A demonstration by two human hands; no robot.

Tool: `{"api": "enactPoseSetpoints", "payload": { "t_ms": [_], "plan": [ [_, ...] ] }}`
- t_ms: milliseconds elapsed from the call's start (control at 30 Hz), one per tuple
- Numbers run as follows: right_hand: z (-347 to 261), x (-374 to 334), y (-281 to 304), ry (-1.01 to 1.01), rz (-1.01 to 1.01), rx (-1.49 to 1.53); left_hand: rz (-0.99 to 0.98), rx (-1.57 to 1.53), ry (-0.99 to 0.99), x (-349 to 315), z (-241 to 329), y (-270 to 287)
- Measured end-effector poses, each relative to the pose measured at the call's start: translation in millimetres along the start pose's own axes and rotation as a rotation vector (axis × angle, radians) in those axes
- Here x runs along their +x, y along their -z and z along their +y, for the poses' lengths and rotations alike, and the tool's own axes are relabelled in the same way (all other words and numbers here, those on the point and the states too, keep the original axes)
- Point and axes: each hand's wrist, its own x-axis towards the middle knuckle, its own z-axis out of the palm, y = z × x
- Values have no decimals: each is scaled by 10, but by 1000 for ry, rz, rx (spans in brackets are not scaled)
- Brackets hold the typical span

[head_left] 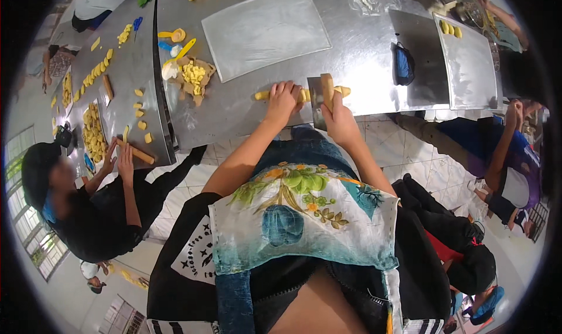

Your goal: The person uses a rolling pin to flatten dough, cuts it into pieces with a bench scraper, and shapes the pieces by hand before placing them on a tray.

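A long yellow dough roll (261, 95) lies across the steel table near its front edge. My left hand (283, 104) rests over the roll, its fingers bent down onto it. In my right hand (341, 120) is a dough scraper (316, 103) with a broad metal blade and a wooden handle, held upright across the roll. The blade hides part of the dough, and a short end of it shows to the right of my fingers. Whether the blade has cut through, I cannot tell.
Left of my hands, yellow cubes (196, 76) lie on brown paper beside a yellow scoop (186, 47). A greased baking sheet (266, 32) lies beyond, a blue pouch (403, 63) right. Another tray (471, 70) holds dough pieces. A co-worker rolls dough with a rolling pin (137, 152) at left.
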Motion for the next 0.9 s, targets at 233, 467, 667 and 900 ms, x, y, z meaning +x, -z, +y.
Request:
{"api": "enactPoseSetpoints", "payload": {
  "t_ms": [233, 467, 667, 900],
  "plan": [
    [-87, 101, -176, 36, -6, -88, 6, 27, 44, -46, -7, 54],
    [-78, 113, -258, 29, 1, -137, -84, -11, 83, -57, -36, 94],
    [-182, 97, -260, -3, -2, -186, -78, -44, 71, -61, -51, 133],
    [-149, 113, -315, 3, 1, -205, -103, -33, 67, -50, -39, 182]
  ]
}}
